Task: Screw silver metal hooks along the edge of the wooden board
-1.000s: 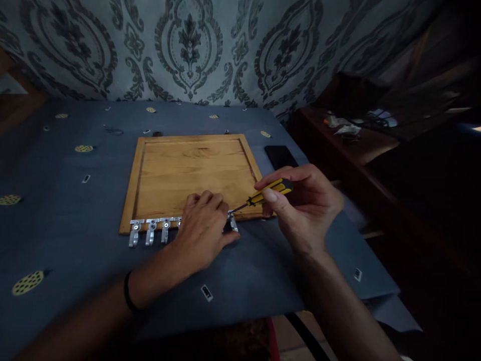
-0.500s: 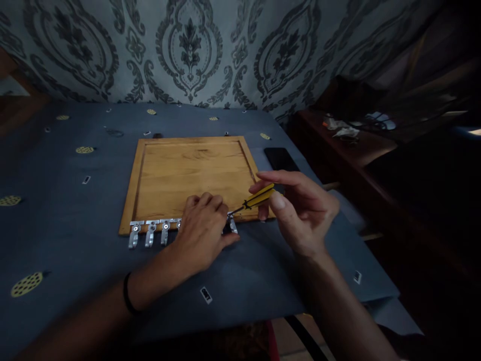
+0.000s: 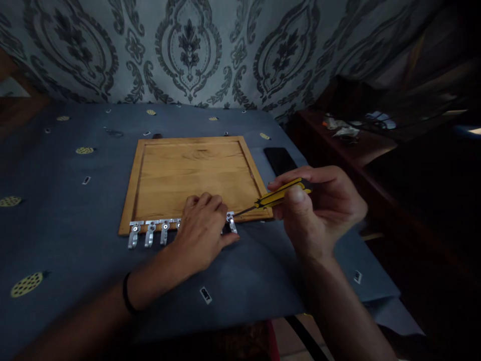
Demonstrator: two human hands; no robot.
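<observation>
A yellow and black screwdriver [image 3: 280,194] is pinched in my right hand [image 3: 319,215], its thin shaft pointing left and down. Its tip is by the rightmost hook of a metal hook rack [image 3: 150,225]; whether it touches a screw I cannot tell. The rack lies along the near edge of a framed wooden board [image 3: 191,170], its silver hooks hanging past the edge. My left hand [image 3: 203,230] is curled over the rack's right part, thumb below the edge, and hides several hooks.
A black phone [image 3: 280,160] lies right of the board. Behind it on the blue patterned tablecloth [image 3: 67,260] is a small thin dark object [image 3: 113,132]. A reddish-brown piece of furniture [image 3: 361,150] with plastic scraps [image 3: 345,130] stands at the right.
My right hand has moved right and slightly up, with the screwdriver drawn back and more of its handle showing. My left hand has stayed on the rack.
</observation>
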